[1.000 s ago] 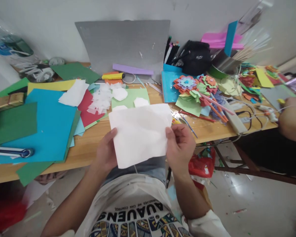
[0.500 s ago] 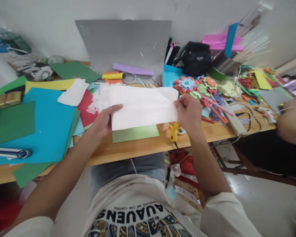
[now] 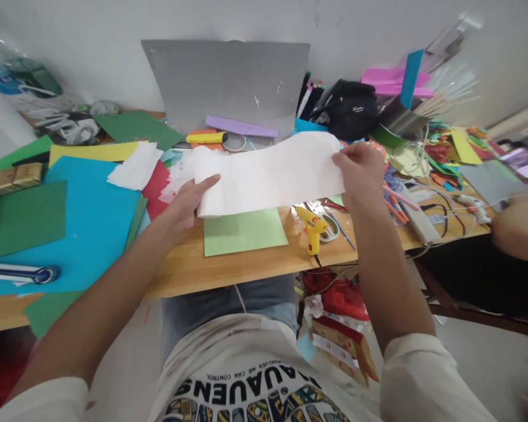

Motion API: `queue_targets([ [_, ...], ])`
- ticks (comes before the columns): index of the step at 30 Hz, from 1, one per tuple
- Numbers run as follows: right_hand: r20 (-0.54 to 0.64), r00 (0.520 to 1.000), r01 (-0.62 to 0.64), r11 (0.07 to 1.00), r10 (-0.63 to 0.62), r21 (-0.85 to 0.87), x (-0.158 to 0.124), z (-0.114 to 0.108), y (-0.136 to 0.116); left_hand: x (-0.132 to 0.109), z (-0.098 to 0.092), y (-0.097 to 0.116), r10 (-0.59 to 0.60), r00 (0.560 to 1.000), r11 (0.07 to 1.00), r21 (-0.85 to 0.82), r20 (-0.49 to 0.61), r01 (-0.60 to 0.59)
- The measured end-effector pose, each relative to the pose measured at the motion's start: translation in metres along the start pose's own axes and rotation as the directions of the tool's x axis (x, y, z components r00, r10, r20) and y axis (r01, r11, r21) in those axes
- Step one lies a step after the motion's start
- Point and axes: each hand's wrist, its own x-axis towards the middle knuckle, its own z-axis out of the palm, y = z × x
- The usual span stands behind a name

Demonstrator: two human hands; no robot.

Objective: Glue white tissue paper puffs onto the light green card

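Note:
A long strip of white paper (image 3: pixel 273 176) is stretched between my two hands above the table. At its left end, folded or rolled into thicker layers, my left hand (image 3: pixel 189 202) grips it with the thumb on top. My right hand (image 3: pixel 361 167) pinches the far right end. The strip bows up slightly near the right. Below it, a light green sheet (image 3: pixel 245 234) lies flat on the wood. Close to that sheet stands a yellow hot glue gun (image 3: pixel 311 230), with scissors (image 3: pixel 331 228) beside it.
Blue card sheets (image 3: pixel 92 228) and dark green ones cover the left side. A grey board (image 3: pixel 229 82) leans on the wall. Paper flowers are partly hidden behind my right hand. A black pouch (image 3: pixel 352 108) sits at the back. At the right edge is another person's hand (image 3: pixel 521 225).
My right hand has moved right and slightly up, drawing the white paper out longer. The left hand keeps its hold. More of the glue gun, scissors and green sheet now shows.

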Motion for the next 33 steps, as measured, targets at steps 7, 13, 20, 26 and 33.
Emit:
queue_targets([
  [7,0.173,0.96,0.218,0.975,-0.221,0.034,-0.004,0.049,-0.067,0.011,0.002,0.007,0.047,0.995,0.992,-0.117,0.085,-0.037],
  [13,0.799,0.543,0.638,0.745,-0.257,-0.193,-0.021,0.106,-0.086,0.015,0.006,0.012,0.134,0.976,0.988,-0.103,0.173,-0.117],
  [20,0.81,0.531,0.71,0.651,-0.247,-0.267,-0.017,0.124,-0.085,0.014,-0.01,0.018,0.102,0.989,0.982,-0.168,0.109,-0.082],
  [26,0.661,0.727,0.604,0.629,-0.185,-0.489,-0.011,0.103,-0.083,0.016,-0.012,0.012,0.118,0.991,0.983,-0.15,0.067,-0.107],
  [33,0.463,0.886,0.213,0.913,-0.03,-0.347,-0.005,0.097,-0.064,0.016,-0.013,0.01,0.141,0.988,0.966,-0.225,0.057,-0.125],
])
